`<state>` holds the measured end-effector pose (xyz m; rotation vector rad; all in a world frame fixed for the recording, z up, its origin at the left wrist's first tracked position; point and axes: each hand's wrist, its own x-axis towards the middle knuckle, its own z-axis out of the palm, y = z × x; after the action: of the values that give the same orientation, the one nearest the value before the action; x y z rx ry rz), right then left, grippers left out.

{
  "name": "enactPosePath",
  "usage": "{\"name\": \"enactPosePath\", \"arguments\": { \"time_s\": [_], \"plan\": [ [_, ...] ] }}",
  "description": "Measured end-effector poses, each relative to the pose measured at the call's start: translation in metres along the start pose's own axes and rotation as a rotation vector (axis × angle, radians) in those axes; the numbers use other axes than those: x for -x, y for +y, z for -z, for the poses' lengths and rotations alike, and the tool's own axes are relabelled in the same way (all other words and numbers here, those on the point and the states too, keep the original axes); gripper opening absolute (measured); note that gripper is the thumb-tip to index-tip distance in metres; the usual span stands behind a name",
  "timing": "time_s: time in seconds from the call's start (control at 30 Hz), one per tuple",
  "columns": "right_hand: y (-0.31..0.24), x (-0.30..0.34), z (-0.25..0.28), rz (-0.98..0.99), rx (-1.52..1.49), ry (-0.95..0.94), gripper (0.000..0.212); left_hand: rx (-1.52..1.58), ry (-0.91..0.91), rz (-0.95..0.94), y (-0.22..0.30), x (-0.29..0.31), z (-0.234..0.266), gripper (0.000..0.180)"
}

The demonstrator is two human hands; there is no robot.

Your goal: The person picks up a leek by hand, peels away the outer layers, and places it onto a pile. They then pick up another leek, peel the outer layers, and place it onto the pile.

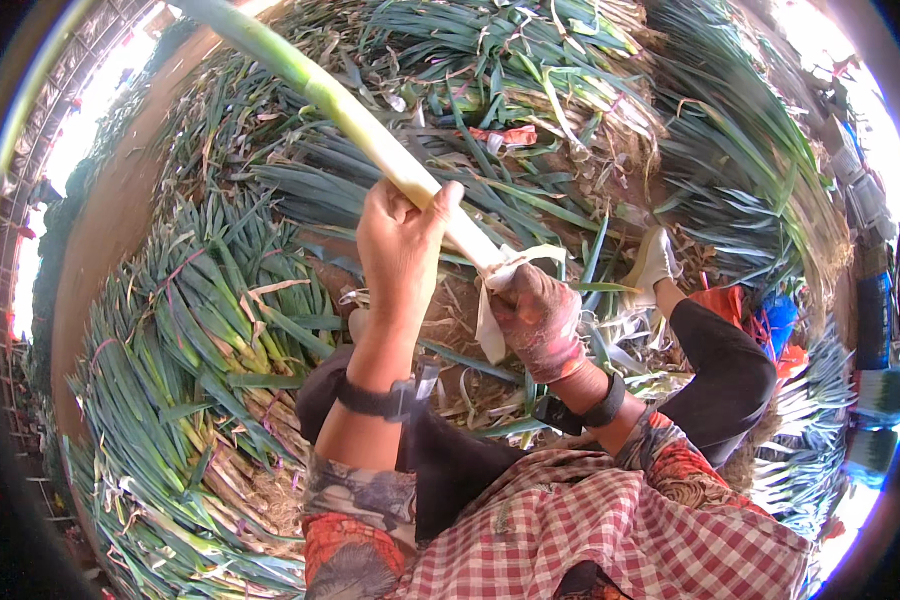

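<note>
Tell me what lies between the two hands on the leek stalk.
In the head view, only a short bare stretch of the white leek stalk separates the left hand from the right hand, where a loose strip of peel hangs.

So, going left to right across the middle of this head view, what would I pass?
Piled green onions → left hand gripping the leek stalk → gloved right hand → shoe → blue and orange bags.
</note>
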<state>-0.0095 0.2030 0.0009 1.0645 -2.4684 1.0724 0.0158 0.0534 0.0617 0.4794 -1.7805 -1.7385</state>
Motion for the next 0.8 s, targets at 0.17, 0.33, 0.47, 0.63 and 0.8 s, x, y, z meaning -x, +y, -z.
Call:
{"name": "enactPosePath", "arguments": {
  "time_s": [0.17, 0.33, 0.47, 0.63, 0.8],
  "plan": [
    [-0.013, -0.01, 0.015, -0.217, -0.13, -0.223, 0.021, 0.201, 0.012, 0.105, -0.006, 0.001, 0.009, 0.026],
    [-0.003, -0.013, 0.01, -0.384, -0.307, -0.443, 0.026, 0.292, -0.122, 0.128, 0.0, 0.004, 0.015, 0.03],
    [-0.007, -0.004, 0.01, -0.329, -0.215, -0.434, 0.027, 0.262, -0.19, 0.117, 0.001, 0.005, 0.016, 0.036],
    [-0.003, 0.0, 0.001, -0.345, -0.094, -0.355, 0.025, 0.294, -0.235, 0.129, 0.003, 0.004, 0.016, 0.037],
    [0.002, 0.008, -0.012, -0.267, -0.18, -0.213, 0.024, 0.347, -0.198, 0.158, 0.008, 0.008, 0.017, 0.035]
  ]
}}
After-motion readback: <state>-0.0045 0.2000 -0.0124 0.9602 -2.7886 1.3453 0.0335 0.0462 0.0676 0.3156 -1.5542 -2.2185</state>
